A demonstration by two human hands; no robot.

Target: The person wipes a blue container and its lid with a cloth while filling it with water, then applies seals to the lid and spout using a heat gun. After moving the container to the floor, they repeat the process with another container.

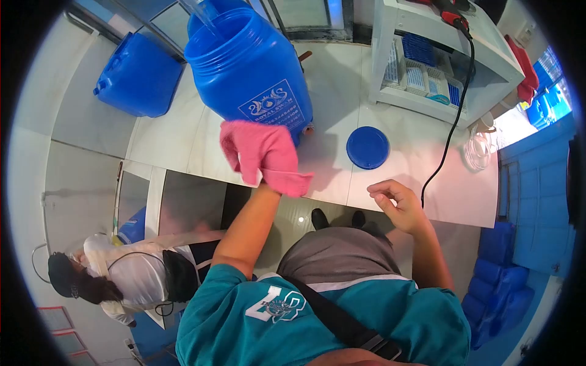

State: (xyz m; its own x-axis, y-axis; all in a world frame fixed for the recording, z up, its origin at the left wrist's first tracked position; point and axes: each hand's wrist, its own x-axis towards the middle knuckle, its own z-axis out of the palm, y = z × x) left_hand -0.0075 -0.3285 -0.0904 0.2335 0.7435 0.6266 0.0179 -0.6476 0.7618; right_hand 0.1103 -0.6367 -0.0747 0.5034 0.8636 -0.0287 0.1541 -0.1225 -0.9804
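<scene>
A pink cloth point(259, 149) covers my left hand point(264, 174) and lies against the lower front of a large blue container point(253, 79). The fingers of that hand are hidden under the cloth. The container stands upright with its wide mouth uncovered, and something clear reaches into the opening. My right hand point(398, 204) hovers at the counter's front edge, fingers apart and holding nothing. Beyond it, a round blue lid point(367, 147) lies flat on the pale counter point(332, 131).
Another blue container point(139, 76) stands at the back left. A white shelf unit point(421, 104) with baskets is at the back right, a black cable point(455, 122) hanging from its top across the counter. A person point(140, 274) in a white top is at the lower left.
</scene>
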